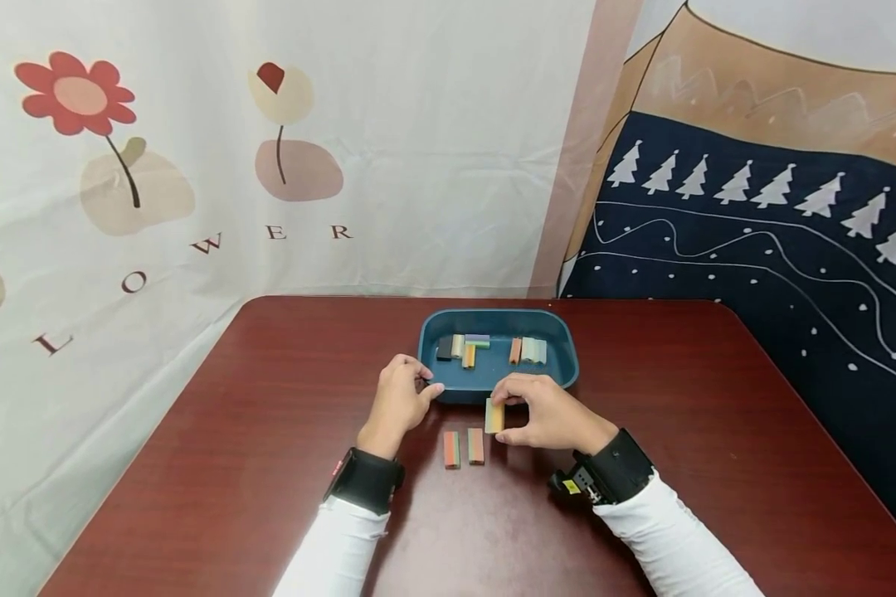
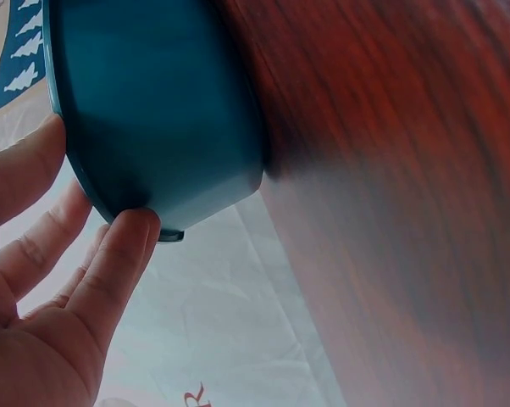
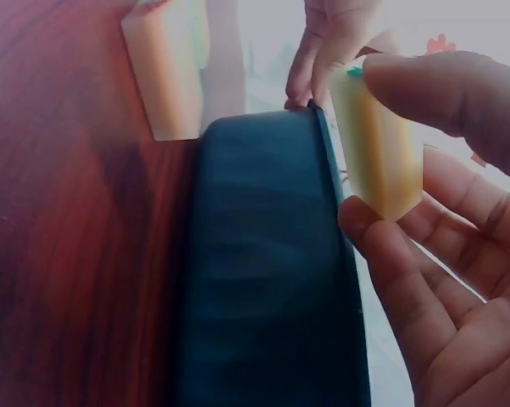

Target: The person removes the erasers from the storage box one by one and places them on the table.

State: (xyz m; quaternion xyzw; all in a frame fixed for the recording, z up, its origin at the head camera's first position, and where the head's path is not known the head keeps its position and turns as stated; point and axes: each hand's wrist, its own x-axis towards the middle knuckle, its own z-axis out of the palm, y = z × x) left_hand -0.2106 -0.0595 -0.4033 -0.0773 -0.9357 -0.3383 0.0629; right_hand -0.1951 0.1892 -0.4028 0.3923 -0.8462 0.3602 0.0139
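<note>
My right hand (image 1: 548, 412) pinches a yellow and pale green two-tone block (image 3: 375, 148) between thumb and fingertips, upright just in front of the teal tray (image 1: 499, 396). At the tray's front left corner, my left hand (image 1: 401, 404) grips the rim with thumb and fingers. The left wrist view shows these fingers (image 2: 115, 263) against the tray's edge. Two more two-tone blocks stand on the table before the tray: an orange-red and green one (image 1: 450, 450) and a salmon and green one (image 1: 476, 446).
Inside the tray, several small blocks lie at the left, among them a black one (image 1: 444, 348) and a yellow one (image 1: 469, 356). An orange block (image 1: 515, 351) and pale blocks (image 1: 533, 351) lie at its right. The reddish-brown table (image 1: 284, 464) meets a printed curtain (image 1: 418, 166) behind.
</note>
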